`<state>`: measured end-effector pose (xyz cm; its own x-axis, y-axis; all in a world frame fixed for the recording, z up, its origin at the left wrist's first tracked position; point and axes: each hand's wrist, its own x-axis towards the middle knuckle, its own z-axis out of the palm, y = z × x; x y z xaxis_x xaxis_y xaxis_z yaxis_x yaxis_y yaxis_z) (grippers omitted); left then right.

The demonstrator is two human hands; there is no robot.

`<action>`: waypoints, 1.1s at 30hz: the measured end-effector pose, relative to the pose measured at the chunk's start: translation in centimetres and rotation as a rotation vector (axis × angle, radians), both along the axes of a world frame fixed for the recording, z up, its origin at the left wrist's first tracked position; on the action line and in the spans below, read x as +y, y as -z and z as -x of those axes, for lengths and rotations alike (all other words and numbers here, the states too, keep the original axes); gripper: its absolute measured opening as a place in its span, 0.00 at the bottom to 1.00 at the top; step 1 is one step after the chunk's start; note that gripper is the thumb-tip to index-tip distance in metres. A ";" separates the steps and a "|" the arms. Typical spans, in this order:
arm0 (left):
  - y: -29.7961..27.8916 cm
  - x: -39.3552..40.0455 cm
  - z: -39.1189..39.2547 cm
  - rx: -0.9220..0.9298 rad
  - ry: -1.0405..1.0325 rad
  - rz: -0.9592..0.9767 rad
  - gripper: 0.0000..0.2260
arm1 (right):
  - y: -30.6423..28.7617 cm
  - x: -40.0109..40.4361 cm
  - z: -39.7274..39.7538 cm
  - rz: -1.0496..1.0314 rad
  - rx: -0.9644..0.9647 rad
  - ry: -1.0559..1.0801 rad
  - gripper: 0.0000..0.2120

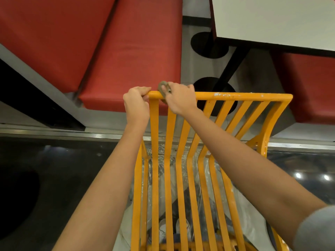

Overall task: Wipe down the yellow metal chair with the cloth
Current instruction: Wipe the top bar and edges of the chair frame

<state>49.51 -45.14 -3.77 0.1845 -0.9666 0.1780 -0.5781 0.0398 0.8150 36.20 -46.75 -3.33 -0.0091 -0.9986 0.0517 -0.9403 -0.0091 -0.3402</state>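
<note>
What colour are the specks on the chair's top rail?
White, on the yellow metal chair's top rail, right of both hands; head view.

No text, label, brand, number or sign can be read anywhere in the head view. The yellow metal chair (183,160) shows only chipped paint

Warm, even indoor light overhead. Ceiling lamps glared off the glossy dark floor (308,176) at right. Wide-angle bending at frame edges; my sleeve (319,230) lower right was soft, centre sharp.
</note>
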 end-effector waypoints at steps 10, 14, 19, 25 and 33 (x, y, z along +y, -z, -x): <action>0.0 -0.1 0.0 -0.007 -0.018 -0.018 0.19 | 1.5 11.1 -0.2 0.181 -1.156 0.497 0.08; -0.1 -0.1 -0.3 -0.024 0.004 -0.042 0.18 | 2.2 7.6 -1.1 -0.263 -1.872 1.257 0.14; 0.1 -0.3 -0.2 -0.009 -0.012 -0.041 0.17 | 0.6 4.0 -3.8 -0.229 -2.010 1.185 0.18; 0.1 -0.3 -0.5 -0.030 0.016 -0.041 0.17 | -0.6 5.0 -2.9 -0.122 -2.050 1.169 0.19; -0.3 -0.2 -0.7 -0.023 0.019 -0.078 0.15 | -0.8 5.0 -3.7 -0.141 -1.958 1.172 0.13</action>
<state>50.23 -45.30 -3.45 0.1624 -0.9810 0.1064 -0.5964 -0.0117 0.8026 39.92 -41.71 -2.49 -0.3294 -0.5184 -0.7892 0.8460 0.2091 -0.4905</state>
